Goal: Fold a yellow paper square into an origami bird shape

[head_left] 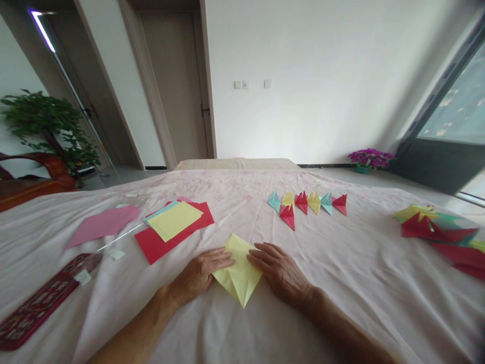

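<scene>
A pale yellow sheet of origami paper (240,270), folded into a diamond with creases, lies on the cloth in front of me, one corner pointing toward me. My left hand (200,270) rests on its left side, fingers laid over the edge. From the right, my right hand (280,270) lies with fingers stretched flat across the right edge. Both thumbs are mostly hidden. Beyond my right hand stands a row of small folded paper pieces (302,202) in blue, yellow and red, with a red one (288,217) nearer to me.
Left of my hands are stacked red sheets (151,247) topped by a yellow sheet (176,221), pink paper (104,225) with clear wrapping, and a dark red patterned case (38,303). Larger folded colored papers (435,227) lie far right. The tablecloth (359,283) is wrinkled.
</scene>
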`<state>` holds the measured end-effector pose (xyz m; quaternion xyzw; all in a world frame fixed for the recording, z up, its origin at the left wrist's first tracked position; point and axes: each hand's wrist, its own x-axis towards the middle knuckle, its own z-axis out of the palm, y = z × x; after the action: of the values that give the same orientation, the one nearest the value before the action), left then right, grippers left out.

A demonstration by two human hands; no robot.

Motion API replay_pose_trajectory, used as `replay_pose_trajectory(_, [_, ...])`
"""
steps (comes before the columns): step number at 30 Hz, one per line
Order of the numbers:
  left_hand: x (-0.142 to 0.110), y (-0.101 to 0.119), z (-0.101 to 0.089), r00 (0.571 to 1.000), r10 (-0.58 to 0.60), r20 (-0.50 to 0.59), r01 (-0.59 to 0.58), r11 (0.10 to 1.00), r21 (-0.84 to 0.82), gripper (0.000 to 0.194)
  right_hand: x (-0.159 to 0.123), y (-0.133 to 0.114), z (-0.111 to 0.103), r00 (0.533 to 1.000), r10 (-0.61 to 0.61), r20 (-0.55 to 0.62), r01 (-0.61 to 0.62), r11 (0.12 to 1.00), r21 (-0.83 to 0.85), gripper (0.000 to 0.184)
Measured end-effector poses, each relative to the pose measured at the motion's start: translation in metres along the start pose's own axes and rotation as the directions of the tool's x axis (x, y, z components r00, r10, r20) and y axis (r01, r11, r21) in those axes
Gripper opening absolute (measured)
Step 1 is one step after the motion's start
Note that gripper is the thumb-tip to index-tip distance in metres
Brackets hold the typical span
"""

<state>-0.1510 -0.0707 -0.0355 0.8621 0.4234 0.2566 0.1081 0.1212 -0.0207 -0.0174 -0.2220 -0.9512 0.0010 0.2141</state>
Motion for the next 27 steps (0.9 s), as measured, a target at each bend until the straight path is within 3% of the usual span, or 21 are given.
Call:
replay_pose_trajectory(4, [0.000, 0.016, -0.002, 0.995, 0.044, 0.095, -0.045, 0.999, 0.015, 0.053, -0.011, -0.001, -0.012, 0.999, -0.045, -0.018, 0.046, 0.998, 0.032, 0.029])
replay_pose_trajectory(8, [-0.002, 0.033, -0.005, 0.990, 0.029, 0.140, -0.038, 0.997, 0.064, 0.047, -0.020, -0.005, -0.019, 0.999, -0.010, 0.043, 0.005, 0.995, 0.103, 0.025])
replay_pose_trajectory(11, [-0.007, 0.034, -0.005, 0.993, 0.032, 0.110, -0.040, 0.997, 0.073, 0.040, -0.020, -0.004, -0.019, 0.993, 0.077, 0.094, -0.089, 0.987, 0.136, 0.029])
replay_pose_trajectory(16, [-0.013, 0.026, 0.001, 0.999, 0.022, -0.031, -0.020, 0.998, 0.053, 0.030, -0.016, 0.003, -0.013, 0.984, 0.141, 0.105, -0.158, 0.970, 0.183, 0.025])
replay_pose_trajectory(20, [-0.009, 0.025, 0.004, 0.983, -0.131, -0.125, 0.134, 0.991, 0.017, 0.015, -0.007, 0.008, -0.014, 0.961, 0.243, 0.133, -0.269, 0.934, 0.235, 0.019])
replay_pose_trajectory(25, [0.000, 0.024, 0.008, 0.904, -0.387, -0.181, 0.403, 0.913, 0.062, 0.031, 0.006, 0.017, -0.007, 0.924, 0.349, 0.158, -0.378, 0.898, 0.227, 0.020])
replay_pose_trajectory(27, [0.003, 0.023, 0.010, 0.865, -0.461, -0.198, 0.480, 0.875, 0.062, 0.030, 0.009, 0.020, 0.000, 0.904, 0.403, 0.142, -0.425, 0.880, 0.213, 0.031])
